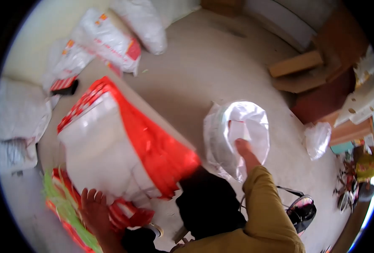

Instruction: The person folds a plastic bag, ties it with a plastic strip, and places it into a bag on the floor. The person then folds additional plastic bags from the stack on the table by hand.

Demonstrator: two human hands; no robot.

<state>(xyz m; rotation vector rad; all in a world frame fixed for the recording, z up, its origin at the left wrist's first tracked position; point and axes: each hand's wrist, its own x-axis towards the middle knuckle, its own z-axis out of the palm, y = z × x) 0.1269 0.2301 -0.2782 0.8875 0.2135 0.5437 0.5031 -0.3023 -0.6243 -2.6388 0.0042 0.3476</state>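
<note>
My left hand [96, 209] is at lower left, fingers apart, beside the stack of red-and-white plastic bags [98, 147] and some crumpled red plastic [130, 213]. It holds nothing that I can see. My right hand [247, 152] reaches into the mouth of an upright, clear-white plastic sack [258, 122]. Its thumb lies on the lower edge of a flat white piece with a red edge [238, 128] inside the sack; the other fingers are hidden beneath that piece. The bag stack lies flat, its red side facing the sack.
Filled white bags [111, 42] line the wall at upper left. Light-green plastic strips [62, 202] lie at lower left. Cardboard pieces [296, 63] stand at upper right. A small clear bag [317, 139] and a black fan-like object [301, 211] sit on the floor at right.
</note>
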